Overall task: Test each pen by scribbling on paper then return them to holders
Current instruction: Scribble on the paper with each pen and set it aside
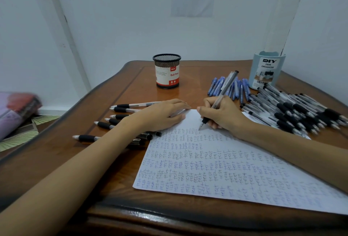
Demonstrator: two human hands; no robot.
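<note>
right hand [224, 113]: centre of frame, fingers [208, 101] curled round a pen [227, 85], tip on the paper [226, 169]
left hand [163, 115]: flat on the paper's upper left corner
mesh holder [167, 71]: upper centre of the surface [122, 85]
blue holder [267, 70]: upper right, blue pens [214, 86] beside it
black-grip pens [293, 111]: piled at right
row of pens [122, 110]: left, partly under the left arm

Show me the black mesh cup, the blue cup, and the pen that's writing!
Black mesh cup [166, 74]: head view, on the white label on its side.
Blue cup [266, 70]: head view, on its front label.
Writing pen [227, 85]: head view, on its clear barrel, near the top end.
</note>
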